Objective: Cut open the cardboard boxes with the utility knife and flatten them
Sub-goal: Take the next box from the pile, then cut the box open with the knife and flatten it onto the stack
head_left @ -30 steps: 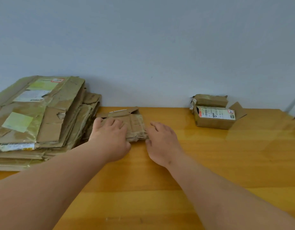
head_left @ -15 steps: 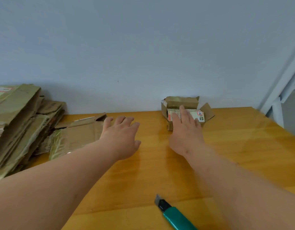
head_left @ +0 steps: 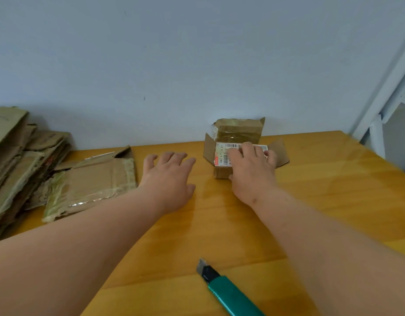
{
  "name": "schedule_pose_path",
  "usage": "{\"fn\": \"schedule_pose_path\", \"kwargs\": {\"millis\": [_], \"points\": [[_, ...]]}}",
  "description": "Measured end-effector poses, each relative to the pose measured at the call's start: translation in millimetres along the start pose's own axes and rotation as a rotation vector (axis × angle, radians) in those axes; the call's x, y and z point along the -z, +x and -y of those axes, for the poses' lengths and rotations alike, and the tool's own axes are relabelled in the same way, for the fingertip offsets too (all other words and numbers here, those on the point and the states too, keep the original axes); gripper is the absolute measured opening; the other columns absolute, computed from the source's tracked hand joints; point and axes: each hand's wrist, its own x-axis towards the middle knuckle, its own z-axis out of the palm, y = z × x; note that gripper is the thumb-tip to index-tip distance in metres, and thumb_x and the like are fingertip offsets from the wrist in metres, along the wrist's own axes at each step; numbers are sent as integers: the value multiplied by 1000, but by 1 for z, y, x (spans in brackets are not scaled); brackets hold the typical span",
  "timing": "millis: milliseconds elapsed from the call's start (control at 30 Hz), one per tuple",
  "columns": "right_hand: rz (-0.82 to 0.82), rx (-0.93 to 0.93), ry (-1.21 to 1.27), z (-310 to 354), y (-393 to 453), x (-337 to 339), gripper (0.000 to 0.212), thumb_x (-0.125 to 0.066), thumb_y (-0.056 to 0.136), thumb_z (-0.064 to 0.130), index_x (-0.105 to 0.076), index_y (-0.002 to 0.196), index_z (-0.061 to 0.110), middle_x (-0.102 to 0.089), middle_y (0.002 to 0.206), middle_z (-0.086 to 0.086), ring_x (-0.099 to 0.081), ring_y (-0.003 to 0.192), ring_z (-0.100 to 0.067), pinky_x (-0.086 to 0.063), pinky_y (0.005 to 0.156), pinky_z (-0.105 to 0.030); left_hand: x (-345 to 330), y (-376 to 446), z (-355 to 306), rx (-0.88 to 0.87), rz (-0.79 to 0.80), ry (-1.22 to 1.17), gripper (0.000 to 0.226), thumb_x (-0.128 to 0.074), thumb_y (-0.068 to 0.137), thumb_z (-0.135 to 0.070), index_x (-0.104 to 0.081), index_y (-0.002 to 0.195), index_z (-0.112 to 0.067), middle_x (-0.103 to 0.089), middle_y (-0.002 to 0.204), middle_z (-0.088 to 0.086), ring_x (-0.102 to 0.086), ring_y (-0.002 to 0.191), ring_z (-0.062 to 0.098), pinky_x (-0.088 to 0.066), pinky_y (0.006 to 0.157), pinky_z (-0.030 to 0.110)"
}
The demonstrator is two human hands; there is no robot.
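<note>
The wooden table [head_left: 322, 201] carries a stack of flattened cardboard [head_left: 16, 160] far to the left of both hands, with one flattened box [head_left: 92, 183] just left of the left hand [head_left: 168, 179], which hovers open and empty. The right hand [head_left: 251, 172] lies spread on the small cardboard box [head_left: 238, 142], fingers curled over its labelled top, while the green utility knife [head_left: 229, 290] lies well nearer the person, untouched.

- The glossy, honey-coloured wooden table [head_left: 311, 197] is reflecting light.
- The small brown cardboard box [head_left: 239, 133] at 1 o'clock is looking matt, its tape shining, its white paper label [head_left: 224, 156] smooth.
- The flattened brown cardboard sheet [head_left: 92, 181] at 9 o'clock is showing glossy, wrinkled tape.
- The green plastic utility knife [head_left: 231, 295] at 5 o'clock is baring a dull metal blade.
</note>
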Motion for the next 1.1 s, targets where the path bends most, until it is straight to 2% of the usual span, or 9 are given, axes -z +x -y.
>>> {"fn": "schedule_pose_path", "kwargs": {"millis": [100, 167, 267, 333, 467, 533, 767, 933, 1100], "points": [[5, 61, 62, 11, -16, 12, 51, -65, 86, 23, -42, 130, 27, -38, 130, -2, -35, 125, -26, -16, 109, -48, 19, -17, 3, -3, -39, -38, 76, -44, 86, -62, -11, 150, -37, -22, 157, -9, -18, 144, 19, -8, 114, 51], [21, 114, 104, 21, -29, 25, 50, -66, 86, 25, -40, 129, 28, -39, 129, -1, -35, 124, -25, -15, 109, -49, 37, -32, 8, -29, -88, -101, 79, -34, 84, -72, -7, 150, -38, -20, 158, -10, -19, 144, 19, -10, 114, 51], [15, 207, 134, 41, -54, 47, 52, -66, 86, 25, -38, 128, 31, -39, 128, 0, -34, 124, -24, -15, 110, -50, 69, -61, 18, -80, -171, -233, 78, -9, 84, -80, -14, 150, -40, -24, 156, -12, -23, 142, 16, -15, 113, 48], [-18, 272, 138, 57, -73, 60, 52, -67, 85, 23, -38, 128, 32, -39, 127, 1, -33, 122, -23, -15, 109, -48, 89, -81, 26, -84, -160, -284, 77, -5, 84, -80, -21, 149, -42, -28, 155, -13, -26, 141, 15, -16, 113, 45], [-84, 403, 103, 97, -106, 79, 45, -66, 83, 18, -40, 119, 29, -38, 120, 2, -33, 115, -22, -18, 101, -43, 110, -118, 46, -77, 100, -175, 71, -33, 85, -72, -24, 149, -42, -31, 153, -13, -29, 140, 16, -18, 114, 46], [-74, 450, 75, 114, -122, 83, 45, -67, 82, 18, -40, 117, 26, -37, 120, 1, -34, 114, -23, -18, 99, -42, 114, -140, 57, -46, 170, -135, 64, -41, 89, -63, -28, 147, -41, -37, 148, -12, -35, 136, 16, -25, 112, 47], [20, 549, 77, 164, -170, 84, 54, -69, 82, 25, -34, 123, 23, -33, 121, -1, -31, 113, -24, -24, 101, -45, 116, -200, 85, 47, 309, -131, 41, -42, 97, -48, -44, 138, -47, -51, 131, -11, -50, 113, 14, -41, 99, 40], [117, 585, 68, 176, -182, 92, 57, -69, 83, 31, -33, 126, 21, -32, 120, -3, -29, 111, -25, -26, 98, -45, 117, -213, 89, 22, 388, -149, 35, -47, 97, -39, -58, 130, -39, -56, 91, -15, -56, 85, 7, -53, 77, 30], [300, 516, 132, 175, -187, 102, 56, -59, 86, 49, -45, 132, 20, -39, 121, -3, -37, 112, -25, -32, 103, -46, 105, -221, 89, 75, 483, -173, 30, -51, 95, -35, -65, 121, -36, -65, 89, -13, -60, 81, 6, -53, 70, 23]]}}
